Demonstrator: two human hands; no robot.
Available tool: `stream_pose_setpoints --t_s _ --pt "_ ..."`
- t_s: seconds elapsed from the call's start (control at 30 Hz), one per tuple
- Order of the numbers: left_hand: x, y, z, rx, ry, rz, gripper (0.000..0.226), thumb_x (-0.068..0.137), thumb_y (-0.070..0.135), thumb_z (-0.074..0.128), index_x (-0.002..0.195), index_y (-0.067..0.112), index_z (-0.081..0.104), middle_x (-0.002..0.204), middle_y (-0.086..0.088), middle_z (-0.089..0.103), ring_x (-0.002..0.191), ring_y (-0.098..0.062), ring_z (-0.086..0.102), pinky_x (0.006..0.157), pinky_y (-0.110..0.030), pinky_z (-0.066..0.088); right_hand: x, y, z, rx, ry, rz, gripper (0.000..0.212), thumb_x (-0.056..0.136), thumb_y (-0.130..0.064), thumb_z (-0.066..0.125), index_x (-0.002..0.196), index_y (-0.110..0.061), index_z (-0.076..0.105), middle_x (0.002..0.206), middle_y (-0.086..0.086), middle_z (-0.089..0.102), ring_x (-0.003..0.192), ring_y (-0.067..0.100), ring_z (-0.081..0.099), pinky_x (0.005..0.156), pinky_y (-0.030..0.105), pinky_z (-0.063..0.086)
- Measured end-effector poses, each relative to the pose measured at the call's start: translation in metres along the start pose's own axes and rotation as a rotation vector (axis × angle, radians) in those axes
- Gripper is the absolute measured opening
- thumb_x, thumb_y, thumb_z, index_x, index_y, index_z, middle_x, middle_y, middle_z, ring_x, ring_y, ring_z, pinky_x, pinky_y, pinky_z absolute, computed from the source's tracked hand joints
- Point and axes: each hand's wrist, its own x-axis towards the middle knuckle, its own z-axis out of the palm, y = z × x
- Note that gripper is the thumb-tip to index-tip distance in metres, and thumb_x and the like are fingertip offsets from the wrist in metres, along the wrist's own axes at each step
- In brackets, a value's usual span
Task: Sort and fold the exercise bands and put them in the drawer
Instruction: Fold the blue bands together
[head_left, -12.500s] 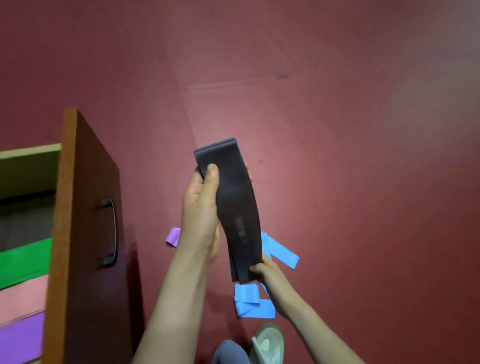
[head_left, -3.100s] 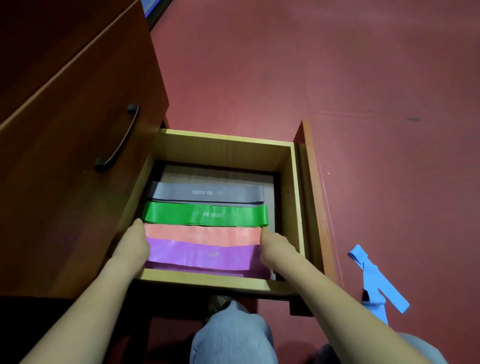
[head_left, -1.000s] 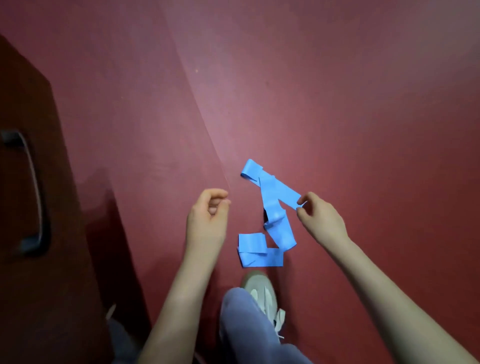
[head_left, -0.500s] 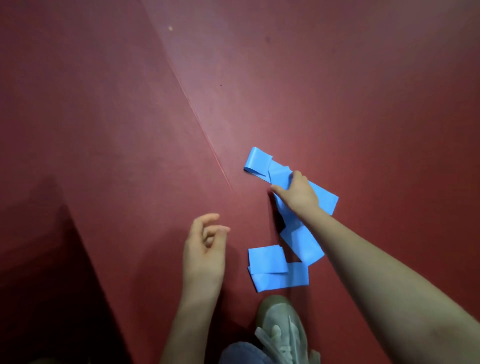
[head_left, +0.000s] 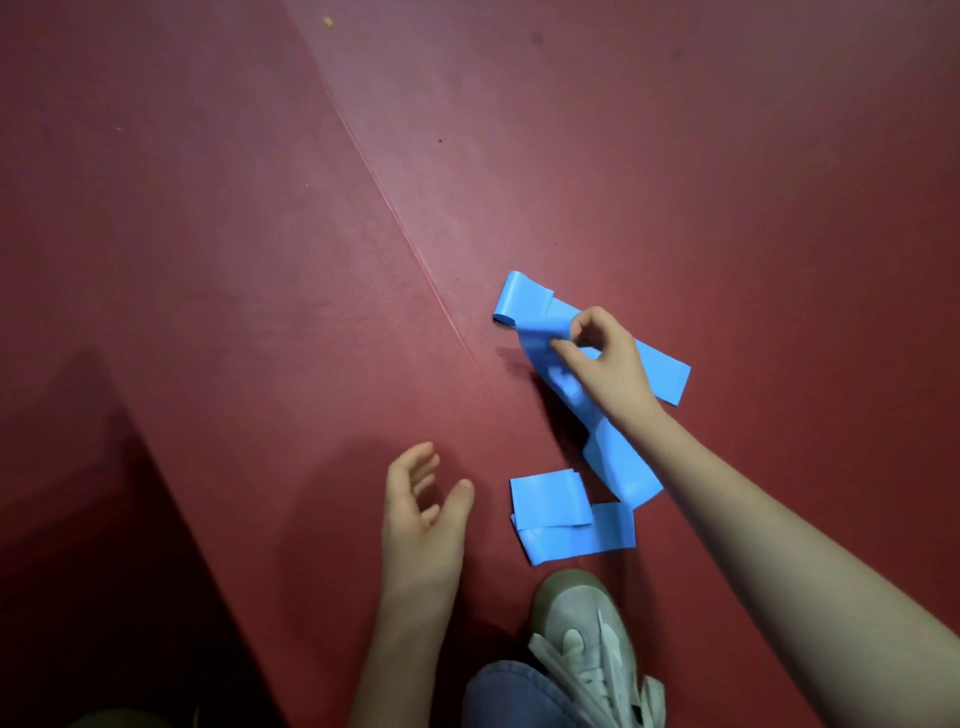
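Observation:
A blue exercise band (head_left: 566, 514) lies crumpled and twisted on the dark red floor, right of centre. My right hand (head_left: 608, 364) pinches its upper part between thumb and fingers, near the rolled far end. One folded end rests flat near my shoe. My left hand (head_left: 421, 509) hovers just left of that folded end, fingers apart, holding nothing. The drawer and the other bands are out of view.
My grey shoe (head_left: 587, 634) and a trouser leg (head_left: 514, 696) sit at the bottom centre, close to the band. A dark shadow covers the lower left floor (head_left: 104, 545). A thin seam (head_left: 405, 234) runs diagonally across the floor.
My right hand has closed its pinch on the band's upper part and lifted it slightly. My left hand has spread its fingers and stays beside the folded end.

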Motion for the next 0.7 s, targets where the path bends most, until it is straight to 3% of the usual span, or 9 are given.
stream_pose_setpoints --t_s 0.07,0.13,0.2,0.27,0.33,0.43,0.5,0.6,0.7 --pt "-0.002 0.004 0.001 0.078 -0.021 0.048 0.044 0.080 -0.001 0.060 0.114 0.024 0.046 0.120 0.003 0.046 0.105 -0.006 0.046 0.093 -0.020 0.033 -0.020 -0.021 0.005 0.087 -0.097 -0.052 0.035 0.075 0.000 0.062 0.066 -0.028 0.042 0.065 -0.010 0.046 0.058 -0.003 0.044 0.063 0.010 0.036" --pt "-0.003 0.007 0.000 0.130 -0.032 0.077 0.050 0.081 0.007 0.062 0.125 0.022 0.045 0.126 0.006 0.043 0.115 -0.005 0.041 0.100 -0.019 0.028 -0.044 -0.040 0.009 0.167 -0.230 -0.096 0.028 0.073 -0.007 0.062 0.067 -0.028 0.044 0.063 -0.012 0.047 0.057 -0.001 0.042 0.061 0.012 0.037" --pt "-0.003 0.012 -0.001 0.075 -0.071 0.055 0.043 0.083 0.010 0.060 0.124 0.019 0.049 0.126 0.008 0.050 0.119 -0.004 0.044 0.105 -0.023 0.031 -0.065 -0.055 0.011 0.245 -0.353 -0.133 0.026 0.073 -0.009 0.062 0.069 -0.029 0.046 0.061 -0.015 0.052 0.058 -0.002 0.044 0.062 0.011 0.038" --pt "-0.004 0.021 -0.002 -0.087 -0.159 0.002 0.019 0.085 0.010 0.054 0.100 0.018 0.061 0.095 0.014 0.069 0.092 0.005 0.059 0.089 -0.021 0.044 -0.080 -0.065 0.015 0.330 -0.424 -0.116 0.026 0.073 -0.008 0.063 0.069 -0.028 0.047 0.061 -0.020 0.054 0.055 -0.004 0.044 0.059 0.009 0.039" --pt "-0.004 0.026 -0.004 -0.196 -0.182 -0.007 0.016 0.085 0.008 0.051 0.080 0.019 0.063 0.068 0.015 0.071 0.067 0.006 0.062 0.070 -0.013 0.049 -0.090 -0.072 0.019 0.434 -0.447 -0.053 0.024 0.072 -0.008 0.062 0.068 -0.024 0.046 0.052 -0.017 0.050 0.048 -0.004 0.039 0.051 0.007 0.034" --pt "-0.001 0.028 -0.010 -0.323 -0.184 0.034 0.013 0.070 0.019 0.056 0.080 0.016 0.065 0.067 0.009 0.072 0.066 0.000 0.064 0.066 -0.012 0.052 -0.100 -0.077 0.026 0.563 -0.442 0.047 0.020 0.070 -0.009 0.060 0.069 -0.020 0.043 0.046 -0.016 0.046 0.045 -0.004 0.034 0.048 0.007 0.029" --pt "0.003 0.031 -0.016 -0.361 -0.157 0.083 0.016 0.065 0.016 0.068 0.081 0.014 0.066 0.069 0.008 0.072 0.066 -0.002 0.064 0.065 -0.014 0.053 -0.103 -0.080 0.029 0.630 -0.476 0.078 0.015 0.072 -0.010 0.056 0.074 -0.019 0.044 0.053 -0.019 0.055 0.051 -0.006 0.044 0.054 0.006 0.036" --pt "0.008 0.038 -0.023 -0.393 -0.080 0.155 0.013 0.069 0.018 0.061 0.075 0.017 0.072 0.069 0.009 0.072 0.066 -0.002 0.065 0.067 -0.015 0.053 -0.100 -0.073 0.026 0.572 -0.336 0.057 0.009 0.078 -0.012 0.051 0.080 -0.020 0.051 0.071 -0.015 0.066 0.071 -0.008 0.057 0.072 0.008 0.044" --pt "0.009 0.045 -0.027 -0.411 -0.008 0.186 0.018 0.072 0.022 0.053 0.074 0.019 0.070 0.065 0.010 0.071 0.063 -0.002 0.065 0.066 -0.016 0.053 -0.089 -0.042 0.014 0.416 -0.004 0.160 0.020 0.086 -0.005 0.055 0.077 -0.022 0.053 0.073 -0.002 0.058 0.073 0.009 0.055 0.069 0.017 0.045"
